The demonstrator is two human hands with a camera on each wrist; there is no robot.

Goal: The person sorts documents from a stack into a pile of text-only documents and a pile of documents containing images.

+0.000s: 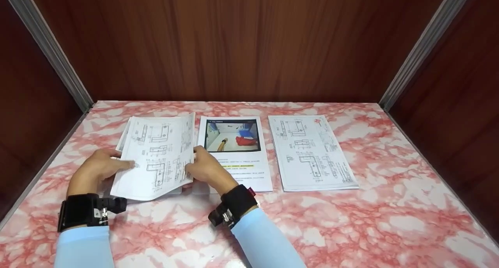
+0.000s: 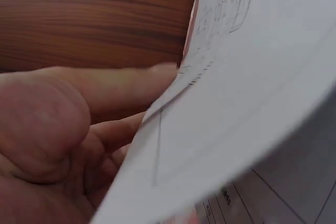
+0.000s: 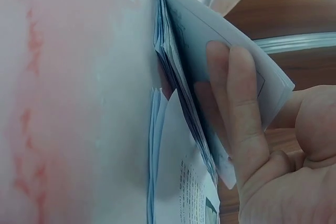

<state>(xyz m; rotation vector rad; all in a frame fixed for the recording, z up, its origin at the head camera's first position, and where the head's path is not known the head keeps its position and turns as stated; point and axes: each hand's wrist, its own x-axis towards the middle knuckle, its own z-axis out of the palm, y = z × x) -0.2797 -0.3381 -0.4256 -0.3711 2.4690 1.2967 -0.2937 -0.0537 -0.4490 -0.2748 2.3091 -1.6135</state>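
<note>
Sheets of paper (image 1: 156, 151) printed with technical drawings are lifted off a stack on the left of the table, their lower edge bowed. My left hand (image 1: 95, 168) pinches them at the left edge, its thumb (image 2: 131, 85) over the printed face and the other fingers behind. At the right edge my right hand (image 1: 208, 168) grips them. In the right wrist view its straight fingers (image 3: 244, 93) lie against the underside, with the thumb largely hidden behind the paper. More pages of the stack (image 3: 176, 61) show beneath the raised sheets.
In the middle, partly under my right forearm, lies a text document (image 1: 234, 176) with a colour photo. A further stack of drawings (image 1: 312, 155) lies to its right. The red-and-white marbled table (image 1: 351, 229) is bounded by wood-grain panels (image 1: 234, 45).
</note>
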